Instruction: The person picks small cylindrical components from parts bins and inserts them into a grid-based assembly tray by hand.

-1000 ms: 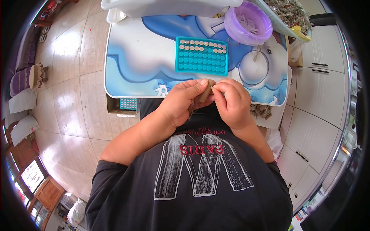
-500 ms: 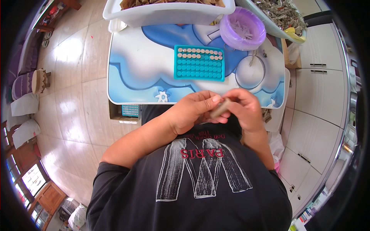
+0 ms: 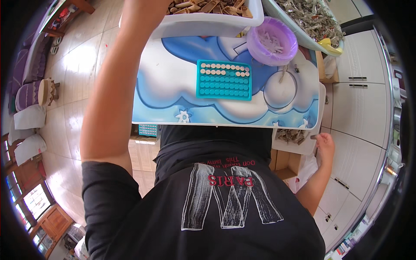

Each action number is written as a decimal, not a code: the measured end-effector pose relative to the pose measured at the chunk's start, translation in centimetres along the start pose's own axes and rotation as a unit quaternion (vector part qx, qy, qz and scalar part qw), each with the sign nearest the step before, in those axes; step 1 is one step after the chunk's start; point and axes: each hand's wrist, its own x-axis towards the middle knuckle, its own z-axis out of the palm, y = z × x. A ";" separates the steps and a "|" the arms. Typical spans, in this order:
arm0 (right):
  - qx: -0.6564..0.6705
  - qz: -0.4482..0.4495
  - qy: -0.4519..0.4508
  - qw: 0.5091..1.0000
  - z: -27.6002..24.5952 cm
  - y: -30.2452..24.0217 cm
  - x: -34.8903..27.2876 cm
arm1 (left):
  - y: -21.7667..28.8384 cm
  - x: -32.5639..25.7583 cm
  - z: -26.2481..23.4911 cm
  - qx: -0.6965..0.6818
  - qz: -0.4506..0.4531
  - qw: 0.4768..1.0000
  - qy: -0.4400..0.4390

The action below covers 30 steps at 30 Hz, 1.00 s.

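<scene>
My left hand (image 3: 146, 11) reaches over the near left rim of a white bin (image 3: 208, 25) heaped with brown folded pieces (image 3: 212, 6). The picture's upper edge cuts off its fingers. Down at the right, my right hand (image 3: 325, 145) pinches a small dark flat piece (image 3: 313, 137) beside the table's right side. Below that hand's left lies a pale tray (image 3: 303, 148) of crumpled greyish-brown scraps (image 3: 291, 136). A teal tray (image 3: 224, 92) rests mid-table, its two far rows mostly filled with small round pale discs (image 3: 220, 66); the second row has a gap.
At the table's back right stands a purple-lined round tub (image 3: 274, 54) with white slivers in it. Beyond it is a large basin (image 3: 299, 32) of shredded scraps. White cabinets (image 3: 359, 104) line the right side. Another teal tray (image 3: 147, 130) sits below the table's left front.
My hands have parted from around a small brown piece near my chest. The left has gone up to the white bin, the right out to the lower right.
</scene>
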 end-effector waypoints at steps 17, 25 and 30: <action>0.047 -0.207 0.077 0.974 10.5 -12.0 -1.3 | 0.2 3.2 4.4 0.178 -0.051 0.982 -0.034; 0.135 -0.294 0.114 0.939 14.9 -12.5 -1.8 | 3.6 0.9 2.5 0.139 -0.045 0.975 0.165; 0.124 -0.347 0.158 0.916 16.5 -13.1 -3.0 | 6.5 -4.3 3.4 -0.058 0.051 0.985 0.154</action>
